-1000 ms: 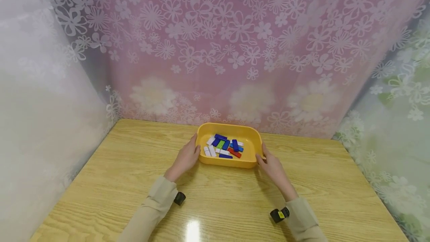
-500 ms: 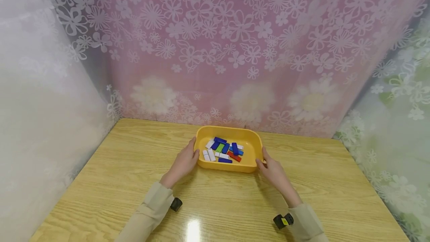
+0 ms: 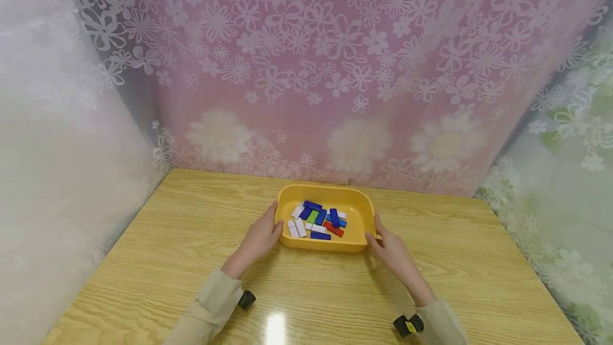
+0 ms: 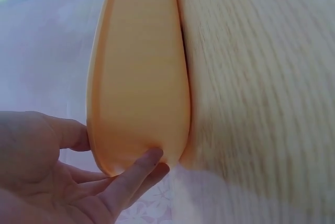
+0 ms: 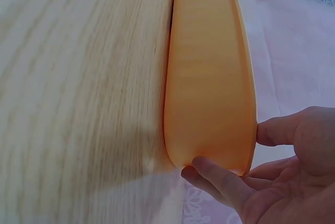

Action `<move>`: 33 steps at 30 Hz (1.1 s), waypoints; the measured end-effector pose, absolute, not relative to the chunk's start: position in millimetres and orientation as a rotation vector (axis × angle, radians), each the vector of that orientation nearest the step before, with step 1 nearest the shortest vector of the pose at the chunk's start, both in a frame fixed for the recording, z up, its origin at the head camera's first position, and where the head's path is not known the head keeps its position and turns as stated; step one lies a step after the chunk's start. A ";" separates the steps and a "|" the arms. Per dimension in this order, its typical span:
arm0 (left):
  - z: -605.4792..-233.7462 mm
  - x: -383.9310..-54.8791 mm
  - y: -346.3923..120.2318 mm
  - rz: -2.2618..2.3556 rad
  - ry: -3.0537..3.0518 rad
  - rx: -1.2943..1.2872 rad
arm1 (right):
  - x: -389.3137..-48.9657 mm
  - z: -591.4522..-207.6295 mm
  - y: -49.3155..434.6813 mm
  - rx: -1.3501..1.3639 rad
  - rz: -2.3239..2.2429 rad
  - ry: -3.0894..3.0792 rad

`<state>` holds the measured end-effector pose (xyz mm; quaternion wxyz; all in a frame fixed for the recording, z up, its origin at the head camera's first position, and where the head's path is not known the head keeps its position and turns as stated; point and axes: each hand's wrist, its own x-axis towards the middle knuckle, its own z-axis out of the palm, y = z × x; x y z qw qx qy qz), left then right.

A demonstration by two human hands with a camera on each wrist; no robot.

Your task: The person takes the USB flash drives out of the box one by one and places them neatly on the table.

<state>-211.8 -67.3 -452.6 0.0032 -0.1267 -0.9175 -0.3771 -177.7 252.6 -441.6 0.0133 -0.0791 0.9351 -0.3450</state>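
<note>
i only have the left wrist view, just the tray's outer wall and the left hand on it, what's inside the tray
Observer: In the head view, the yellow tray holds small oblong sticks, possibly USB drives, in white, blue, green and red.
Operator: ok, how's the other end held
Observer: The right hand grips it; the right wrist view shows the thumb at the rim and the fingers lower on the outside.
Operator: are they all in one layer or is anything stacked
Observer: Something is stacked: toward the right of the pile, a dark blue stick lies across a lighter blue stick.
</note>
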 end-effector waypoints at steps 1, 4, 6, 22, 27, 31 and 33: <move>-452.5 -210.4 -67.7 -1.171 -2.880 -0.405 | -176.3 -441.5 252.6 -0.247 -1.070 2.912; -451.9 -206.4 -69.1 -1.135 -2.889 -0.420 | -172.3 -440.7 251.7 -0.236 -1.051 2.908; -451.2 -204.0 -70.0 -1.122 -2.891 -0.427 | -170.3 -440.3 250.7 -0.228 -1.049 2.902; -452.6 -200.3 -71.8 -1.146 -2.893 -0.409 | -159.0 -435.0 238.1 -0.392 -0.891 3.232; -452.2 -200.2 -71.6 -1.135 -2.899 -0.390 | -154.6 -430.9 225.5 -0.670 -0.686 3.444; -451.4 -200.5 -70.9 -1.129 -2.902 -0.393 | -152.4 -436.0 217.4 -0.867 -0.460 3.494; -451.4 -200.9 -70.4 -1.132 -2.904 -0.393 | -151.8 -440.2 214.1 -0.927 -0.357 3.494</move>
